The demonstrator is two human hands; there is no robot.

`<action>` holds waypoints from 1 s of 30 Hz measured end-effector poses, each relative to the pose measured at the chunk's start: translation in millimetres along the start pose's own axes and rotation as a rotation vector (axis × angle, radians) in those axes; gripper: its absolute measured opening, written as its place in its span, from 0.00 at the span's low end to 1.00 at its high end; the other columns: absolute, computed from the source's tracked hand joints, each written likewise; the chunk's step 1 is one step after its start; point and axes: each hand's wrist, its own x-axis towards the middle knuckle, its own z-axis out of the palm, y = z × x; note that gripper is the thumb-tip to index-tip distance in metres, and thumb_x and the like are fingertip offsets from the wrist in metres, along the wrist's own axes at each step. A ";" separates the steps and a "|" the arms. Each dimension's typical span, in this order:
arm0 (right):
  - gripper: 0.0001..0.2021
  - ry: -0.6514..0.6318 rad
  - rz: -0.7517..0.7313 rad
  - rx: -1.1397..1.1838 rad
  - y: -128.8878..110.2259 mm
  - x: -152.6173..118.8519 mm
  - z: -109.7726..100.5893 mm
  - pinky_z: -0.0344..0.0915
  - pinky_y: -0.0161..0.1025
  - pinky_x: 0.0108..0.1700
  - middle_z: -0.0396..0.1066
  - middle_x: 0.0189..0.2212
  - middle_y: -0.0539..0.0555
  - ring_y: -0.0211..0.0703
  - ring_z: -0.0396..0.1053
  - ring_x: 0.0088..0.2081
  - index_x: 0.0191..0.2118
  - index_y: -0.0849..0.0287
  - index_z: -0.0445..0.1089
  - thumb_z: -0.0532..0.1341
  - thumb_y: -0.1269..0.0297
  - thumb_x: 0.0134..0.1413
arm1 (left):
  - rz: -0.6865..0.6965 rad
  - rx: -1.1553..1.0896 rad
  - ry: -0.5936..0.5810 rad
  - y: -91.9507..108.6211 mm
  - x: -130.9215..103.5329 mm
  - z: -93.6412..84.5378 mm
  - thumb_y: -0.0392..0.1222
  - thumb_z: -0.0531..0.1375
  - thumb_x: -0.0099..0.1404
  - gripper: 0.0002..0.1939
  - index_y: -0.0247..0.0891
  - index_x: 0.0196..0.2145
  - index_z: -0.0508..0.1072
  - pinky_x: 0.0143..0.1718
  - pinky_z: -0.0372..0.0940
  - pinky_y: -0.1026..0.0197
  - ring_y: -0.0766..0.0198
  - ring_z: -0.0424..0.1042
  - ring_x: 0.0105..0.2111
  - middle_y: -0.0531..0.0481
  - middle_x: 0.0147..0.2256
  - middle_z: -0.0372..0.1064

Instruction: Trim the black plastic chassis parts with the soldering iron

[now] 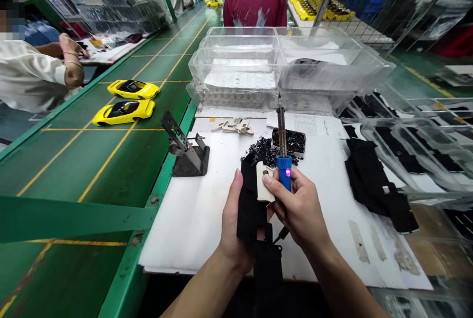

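Your right hand [299,209] closes around the blue handle of a soldering iron [283,145], tip pointing up and away, with your thumb pinching a small white part [263,187] against it. Your left hand [232,224] wraps a black chassis [251,209] from the left, fingers curled behind it, holding it upright just beside the white part. All this hangs over the white mat [207,200]. Beyond the iron sits a tray of black bits [291,141]; a metal iron stand [186,150] stands to the left. Two yellow cars [127,104] rest on the green belt [74,160], and black parts [373,180] lie to your right
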 end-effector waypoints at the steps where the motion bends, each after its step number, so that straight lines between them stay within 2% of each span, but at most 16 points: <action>1: 0.15 0.003 0.006 0.010 -0.7 -1.0 0.4 0.46 0.27 0.13 0.53 0.16 0.38 0.25 0.48 0.12 0.30 0.56 0.61 0.68 0.57 0.54 | -0.008 -0.005 -0.002 0.5 -1.0 0.9 0.57 0.52 0.70 0.27 0.33 0.52 0.74 0.57 0.66 0.52 0.50 0.71 0.54 0.41 0.48 0.77; 7: 0.16 -0.010 0.057 0.086 -5.7 -6.3 2.4 0.43 0.27 0.12 0.51 0.15 0.38 0.26 0.46 0.12 0.30 0.55 0.60 0.68 0.57 0.53 | -0.060 -0.046 0.027 7.9 -7.5 8.1 0.55 0.47 0.73 0.28 0.30 0.51 0.75 0.56 0.67 0.51 0.50 0.73 0.52 0.40 0.45 0.78; 16: 0.17 0.026 0.071 0.071 -8.2 -10.6 7.9 0.43 0.27 0.13 0.51 0.14 0.38 0.26 0.46 0.13 0.29 0.55 0.60 0.69 0.56 0.52 | -0.089 -0.053 0.031 7.4 -7.7 5.3 0.56 0.48 0.72 0.29 0.29 0.51 0.75 0.55 0.67 0.51 0.49 0.74 0.50 0.38 0.46 0.77; 21: 0.16 0.043 0.019 -0.087 -5.7 -10.2 4.9 0.43 0.30 0.13 0.51 0.14 0.39 0.28 0.45 0.12 0.29 0.55 0.61 0.68 0.54 0.52 | -0.060 0.060 0.024 2.2 -6.3 -1.0 0.59 0.53 0.69 0.27 0.34 0.50 0.77 0.59 0.63 0.50 0.49 0.72 0.53 0.42 0.46 0.78; 26: 0.17 0.060 -0.002 -0.142 -6.0 -11.1 4.0 0.43 0.30 0.15 0.51 0.18 0.41 0.29 0.45 0.16 0.28 0.56 0.61 0.68 0.53 0.51 | -0.003 0.150 0.084 -3.5 -6.7 -6.3 0.60 0.58 0.65 0.24 0.41 0.49 0.78 0.63 0.55 0.49 0.49 0.67 0.58 0.47 0.48 0.77; 30: 0.16 0.071 -0.039 -0.193 -6.7 -14.4 6.6 0.50 0.30 0.20 0.55 0.21 0.43 0.31 0.50 0.20 0.27 0.57 0.62 0.68 0.54 0.51 | -0.021 0.155 0.085 -8.6 -8.7 -8.0 0.62 0.57 0.65 0.27 0.39 0.50 0.77 0.61 0.57 0.48 0.46 0.67 0.58 0.44 0.48 0.77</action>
